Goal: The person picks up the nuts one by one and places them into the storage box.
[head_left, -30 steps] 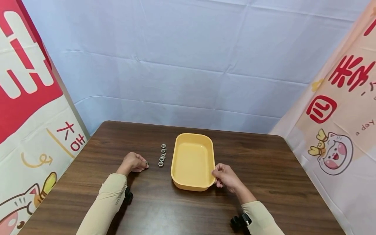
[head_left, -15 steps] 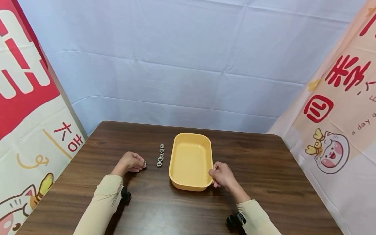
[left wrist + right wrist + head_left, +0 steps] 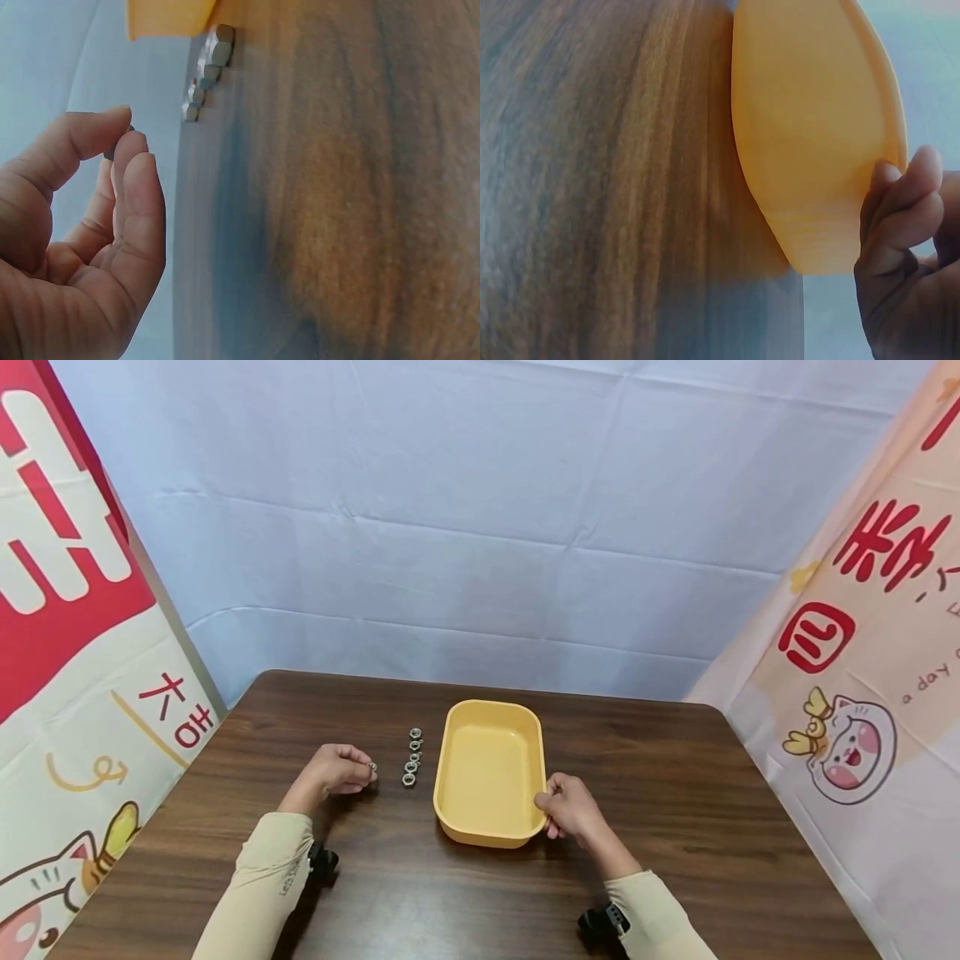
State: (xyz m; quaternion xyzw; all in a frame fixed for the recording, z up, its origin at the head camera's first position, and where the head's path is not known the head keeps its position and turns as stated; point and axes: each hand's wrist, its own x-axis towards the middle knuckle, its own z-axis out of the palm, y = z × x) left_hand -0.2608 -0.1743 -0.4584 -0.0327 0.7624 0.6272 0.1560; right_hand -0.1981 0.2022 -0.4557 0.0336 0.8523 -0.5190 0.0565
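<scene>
My left hand pinches a small metal hex nut between thumb and fingertips. In the left wrist view only a dark edge of that nut shows between the fingers, held above the tabletop. Just right of this hand, several more hex nuts lie in a line on the table. A yellow rectangular plastic bin stands farther right, with nothing inside. My right hand grips its right rim near the front corner, thumb on the rim and fingers against the outer wall.
Everything stands on a dark wood-grain table. Behind it hangs a pale blue-white cloth. Printed banners flank the table, one on the left and one on the right.
The left hand has raised its hex nut slightly from the tabletop. My right hand keeps its hold on the bin, which stays put, as do the nuts in the line.
</scene>
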